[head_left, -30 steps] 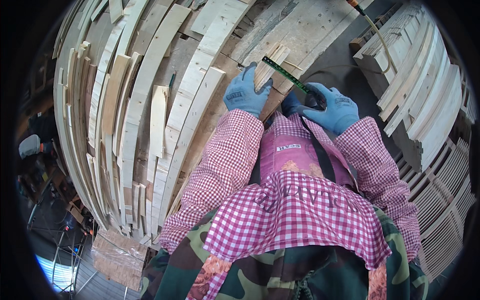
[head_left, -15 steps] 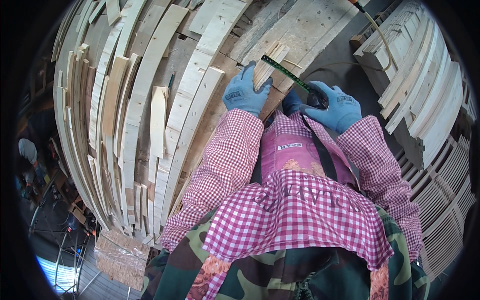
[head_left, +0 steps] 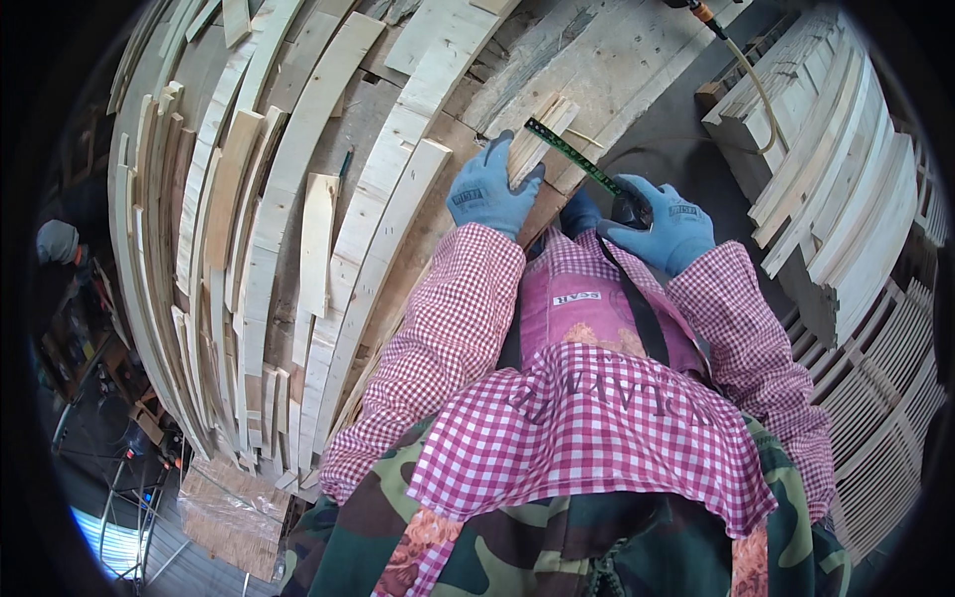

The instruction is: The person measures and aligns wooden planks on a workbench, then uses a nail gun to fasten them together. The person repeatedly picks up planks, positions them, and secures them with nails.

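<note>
Both my hands wear blue work gloves. My left hand (head_left: pixel 491 191) is closed round a short bundle of thin wooden strips (head_left: pixel 537 136), thumb on one side and fingers on the other. In my right hand (head_left: pixel 665 221) is a tape measure, its dark case (head_left: pixel 631 207) gripped between thumb and fingers. Its green-marked black blade (head_left: pixel 572 155) is drawn out and slants up and left, the tip lying across the strips. A thin wooden sliver (head_left: pixel 587 137) sticks out to the right beside the bundle.
Long wooden slats (head_left: pixel 388 149) cover the worktable on my left, with a pencil (head_left: pixel 345 162) among them. More boards are stacked (head_left: pixel 836 149) at the right, above slatted panels (head_left: pixel 875 388). A hose (head_left: pixel 761 85) with an orange-collared tool hangs at the upper right. Another person (head_left: pixel 58 244) is at the far left.
Both hands hold nearly the same places on the strips and tape measure. The view has shifted slightly, and the orange-collared tool shows more at the top.
</note>
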A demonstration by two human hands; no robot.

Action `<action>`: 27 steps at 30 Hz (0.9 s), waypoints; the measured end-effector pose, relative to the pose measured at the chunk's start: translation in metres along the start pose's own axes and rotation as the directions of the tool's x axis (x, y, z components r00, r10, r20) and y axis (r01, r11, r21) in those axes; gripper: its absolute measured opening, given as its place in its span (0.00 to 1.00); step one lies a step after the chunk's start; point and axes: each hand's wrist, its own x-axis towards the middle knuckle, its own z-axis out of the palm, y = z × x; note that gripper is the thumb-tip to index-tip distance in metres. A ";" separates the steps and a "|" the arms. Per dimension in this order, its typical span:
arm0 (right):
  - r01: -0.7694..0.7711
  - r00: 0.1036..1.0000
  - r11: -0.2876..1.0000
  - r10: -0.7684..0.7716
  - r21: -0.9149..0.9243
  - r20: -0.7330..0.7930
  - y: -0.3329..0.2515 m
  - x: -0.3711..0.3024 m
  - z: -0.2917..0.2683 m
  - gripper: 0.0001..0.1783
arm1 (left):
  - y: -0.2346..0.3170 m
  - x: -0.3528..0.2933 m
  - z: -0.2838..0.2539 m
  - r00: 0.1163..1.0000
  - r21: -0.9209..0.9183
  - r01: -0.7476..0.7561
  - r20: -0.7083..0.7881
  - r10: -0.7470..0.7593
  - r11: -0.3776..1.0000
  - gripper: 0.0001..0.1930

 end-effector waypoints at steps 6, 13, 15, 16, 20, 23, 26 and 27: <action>0.078 0.963 0.981 -0.029 0.176 -0.268 0.014 0.013 -0.012 0.42 | 0.001 -0.001 0.002 1.000 0.031 -0.003 -0.010 0.003 1.000 0.34; 0.059 0.952 0.998 -0.054 0.007 -0.302 0.007 0.089 -0.069 0.51 | 0.010 -0.009 -0.010 0.999 0.046 0.025 0.022 -0.026 0.999 0.33; 0.026 0.955 0.992 -0.060 -0.121 -0.291 -0.011 0.102 -0.088 0.49 | 0.012 -0.011 -0.012 1.000 0.043 0.028 0.005 -0.028 0.999 0.34; 0.038 0.943 0.983 -0.094 -0.179 -0.318 -0.014 0.112 -0.093 0.48 | 0.013 -0.013 -0.014 0.999 0.044 0.033 0.000 -0.033 0.998 0.34; 0.092 0.882 0.949 -0.218 -0.300 -0.419 -0.012 0.160 -0.101 0.45 | 0.014 -0.024 -0.021 0.995 0.059 0.091 0.027 -0.092 0.994 0.40; 0.178 0.803 0.919 -0.343 -0.352 -0.488 -0.013 0.171 -0.097 0.42 | 0.008 -0.041 -0.027 0.994 0.059 0.111 -0.028 -0.110 0.992 0.43; 0.294 0.688 0.860 -0.493 -0.418 -0.532 -0.026 0.141 -0.086 0.40 | -0.006 -0.069 -0.032 0.977 0.044 0.203 -0.073 -0.200 0.978 0.48; 0.333 0.683 0.847 -0.519 -0.414 -0.514 -0.026 0.130 -0.080 0.39 | -0.013 -0.080 -0.030 0.971 0.059 0.222 -0.104 -0.215 0.973 0.49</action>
